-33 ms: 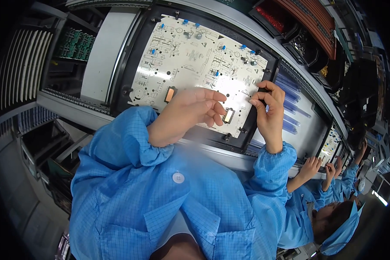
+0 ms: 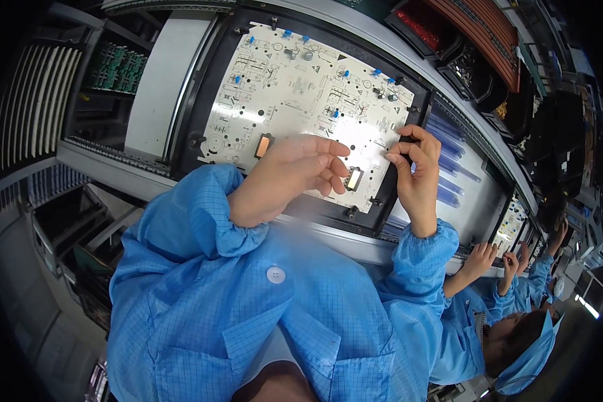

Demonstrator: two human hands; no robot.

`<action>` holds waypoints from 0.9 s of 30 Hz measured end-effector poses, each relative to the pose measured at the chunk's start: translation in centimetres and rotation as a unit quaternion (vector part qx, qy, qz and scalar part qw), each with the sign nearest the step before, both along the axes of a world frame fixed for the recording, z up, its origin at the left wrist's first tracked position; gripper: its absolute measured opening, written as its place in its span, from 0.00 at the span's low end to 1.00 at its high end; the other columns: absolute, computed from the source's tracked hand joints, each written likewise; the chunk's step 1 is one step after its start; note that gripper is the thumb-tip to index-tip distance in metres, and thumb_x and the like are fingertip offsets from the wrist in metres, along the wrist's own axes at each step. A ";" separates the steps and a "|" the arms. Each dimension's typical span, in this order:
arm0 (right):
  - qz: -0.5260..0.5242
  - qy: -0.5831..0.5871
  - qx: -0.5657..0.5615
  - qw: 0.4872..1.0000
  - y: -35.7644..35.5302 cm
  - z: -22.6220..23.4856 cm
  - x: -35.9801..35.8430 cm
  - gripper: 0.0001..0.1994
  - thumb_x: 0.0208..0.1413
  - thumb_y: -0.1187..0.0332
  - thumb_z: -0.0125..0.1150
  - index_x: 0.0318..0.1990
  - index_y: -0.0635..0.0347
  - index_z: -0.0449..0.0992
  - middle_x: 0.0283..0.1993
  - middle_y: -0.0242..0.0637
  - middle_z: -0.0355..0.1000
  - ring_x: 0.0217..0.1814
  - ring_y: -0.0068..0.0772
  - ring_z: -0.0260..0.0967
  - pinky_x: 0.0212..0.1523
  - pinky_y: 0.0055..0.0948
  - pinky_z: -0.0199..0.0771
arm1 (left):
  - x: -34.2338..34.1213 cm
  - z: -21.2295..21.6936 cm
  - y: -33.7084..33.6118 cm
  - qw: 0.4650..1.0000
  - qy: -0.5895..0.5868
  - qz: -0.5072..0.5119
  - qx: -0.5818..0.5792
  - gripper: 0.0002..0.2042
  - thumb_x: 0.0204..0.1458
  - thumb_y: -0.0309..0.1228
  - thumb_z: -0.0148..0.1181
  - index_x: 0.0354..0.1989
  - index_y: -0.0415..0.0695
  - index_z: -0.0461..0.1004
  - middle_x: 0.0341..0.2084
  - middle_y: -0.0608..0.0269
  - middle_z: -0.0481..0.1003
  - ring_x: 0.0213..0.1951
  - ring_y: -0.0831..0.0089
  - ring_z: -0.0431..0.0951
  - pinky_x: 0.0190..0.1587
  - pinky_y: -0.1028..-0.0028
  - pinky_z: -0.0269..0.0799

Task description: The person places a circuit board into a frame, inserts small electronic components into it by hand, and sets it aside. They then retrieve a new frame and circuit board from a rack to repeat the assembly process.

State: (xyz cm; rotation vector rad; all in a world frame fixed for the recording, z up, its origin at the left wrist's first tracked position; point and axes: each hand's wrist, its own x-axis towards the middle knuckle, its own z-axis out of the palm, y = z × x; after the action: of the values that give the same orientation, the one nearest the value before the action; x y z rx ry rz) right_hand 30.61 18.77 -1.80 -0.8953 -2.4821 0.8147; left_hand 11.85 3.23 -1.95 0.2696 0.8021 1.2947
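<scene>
A white circuit board (image 2: 295,100) lies in a black frame (image 2: 194,114) in front of me. Small blue parts (image 2: 336,114) and dark cylindrical parts (image 2: 308,56) stand on it. Over the board's near side hovers my left hand (image 2: 298,169), its fingers loosely bent and apart, with nothing visible in them. Close by are an orange-topped component (image 2: 264,145) and a similar pale-topped component (image 2: 354,179). At the board's right edge, my right hand (image 2: 418,174) is raised with thumb and forefinger pinched; whatever lies between the tips is too small to make out.
Metal rails (image 2: 342,236) run along the bench. Right of the frame lie bluish-purple strips (image 2: 452,161). Parts bins, one with red pieces (image 2: 415,27), line the far right. Green circuit boards (image 2: 116,67) stand at left. A co-worker's hand (image 2: 474,264) works further right.
</scene>
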 end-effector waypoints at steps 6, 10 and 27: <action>-0.004 0.001 0.059 0.998 -0.9 0.1 -0.2 0.05 0.42 0.81 0.62 0.28 0.63 0.75 0.45 0.37 0.69 0.51 0.43 0.60 0.51 0.33 0.62 | -0.5 0.3 0.1 1.000 -0.017 0.022 -0.013 0.16 0.63 0.26 0.39 0.54 0.32 0.64 0.43 0.51 0.74 0.45 0.66 0.75 0.48 0.72 0.71; -0.008 0.043 0.126 0.991 -1.7 0.7 -0.2 0.06 0.40 0.81 0.64 0.28 0.62 0.76 0.41 0.37 0.70 0.47 0.42 0.64 0.47 0.34 0.65 | -0.5 -0.1 0.1 0.996 -0.081 0.046 -0.005 0.20 0.64 0.33 0.35 0.56 0.30 0.62 0.50 0.44 0.71 0.52 0.59 0.73 0.56 0.63 0.68; 0.085 0.046 0.005 0.995 -7.1 3.7 -5.9 0.08 0.40 0.82 0.63 0.29 0.62 0.75 0.42 0.36 0.67 0.47 0.39 0.60 0.45 0.30 0.65 | -0.5 1.4 -1.7 1.000 -0.010 0.022 -0.002 0.16 0.64 0.36 0.40 0.51 0.36 0.65 0.40 0.58 0.73 0.42 0.74 0.74 0.47 0.75 0.70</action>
State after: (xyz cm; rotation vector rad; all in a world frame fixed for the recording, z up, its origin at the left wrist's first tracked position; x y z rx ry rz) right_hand 24.71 11.67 1.91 -0.6351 -2.5037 0.8770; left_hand 11.32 1.49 -0.52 0.2359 0.7977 1.3350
